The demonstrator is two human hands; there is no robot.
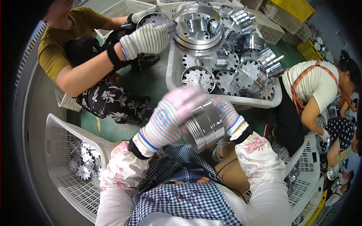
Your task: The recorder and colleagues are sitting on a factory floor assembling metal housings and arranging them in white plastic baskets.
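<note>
Gloved in pink-striped fabric, a worker's left hand (167,115) curled firmly over a shiny, ribbed metal cylinder (204,128) at mid-frame; the matching gloved right hand (227,113), partly hidden, closed on its right side. Beyond, a white plastic crate (245,101) brimmed with silvery metal drums (200,79) above a green floor (109,131). At lower left, a slatted white crate (60,139) held toothed metal pieces (85,162). A mustard-shirted co-worker (56,56) sat upper left; yellow plastic crates (296,9) lined the upper right.

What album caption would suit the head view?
Striped-gloved left hand and right hand hold a ridged silver metal cylinder.
</note>
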